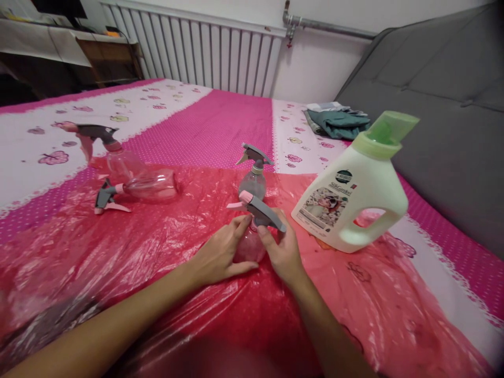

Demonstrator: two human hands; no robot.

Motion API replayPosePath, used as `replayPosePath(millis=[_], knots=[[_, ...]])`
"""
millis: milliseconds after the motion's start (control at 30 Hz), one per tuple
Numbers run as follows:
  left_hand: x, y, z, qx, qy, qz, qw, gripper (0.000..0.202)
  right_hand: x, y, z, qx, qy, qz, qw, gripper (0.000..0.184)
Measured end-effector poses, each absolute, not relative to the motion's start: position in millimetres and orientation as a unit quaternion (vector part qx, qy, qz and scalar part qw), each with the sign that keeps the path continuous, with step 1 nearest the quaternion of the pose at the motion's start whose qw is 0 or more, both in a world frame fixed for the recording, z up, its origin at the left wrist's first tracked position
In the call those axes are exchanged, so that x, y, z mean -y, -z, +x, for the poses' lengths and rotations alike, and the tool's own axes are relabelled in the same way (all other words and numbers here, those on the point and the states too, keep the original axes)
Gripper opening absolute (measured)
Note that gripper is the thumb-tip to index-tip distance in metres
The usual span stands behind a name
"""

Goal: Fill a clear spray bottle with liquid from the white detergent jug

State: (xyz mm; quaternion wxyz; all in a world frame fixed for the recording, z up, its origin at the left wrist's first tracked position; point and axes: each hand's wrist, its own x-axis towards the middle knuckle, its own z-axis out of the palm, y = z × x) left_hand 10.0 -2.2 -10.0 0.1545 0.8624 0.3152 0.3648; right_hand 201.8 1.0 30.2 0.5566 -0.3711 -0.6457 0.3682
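Observation:
A small clear spray bottle (249,247) with a grey and pink trigger head (260,211) stands on the red plastic sheet (157,273). My left hand (220,254) wraps round its body from the left. My right hand (282,249) grips it from the right, fingers at the neck under the trigger head. Just behind it stands a second spray bottle (254,176) with a grey head. To the right a white detergent jug (354,197) with a green cap leans on the sheet.
Two more spray bottles are at the left: one lying on its side (145,188), one upright behind it (114,155). Folded clothes (338,122) lie at the back right by a grey headboard (441,121). A white radiator (205,50) lines the far wall.

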Motion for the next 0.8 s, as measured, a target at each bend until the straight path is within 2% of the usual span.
replayPosePath(millis=[433,800], knots=[[0.0,10.9,10.1,-0.290,-0.346,0.882,0.132,0.114,-0.1,-29.2,200.2,0.622,-0.349,-0.390,0.582,0.038],[2.6,9.3,9.3,-0.318,-0.341,0.869,0.166,0.110,0.8,-28.6,200.9,0.639,-0.360,-0.401,0.549,0.037]])
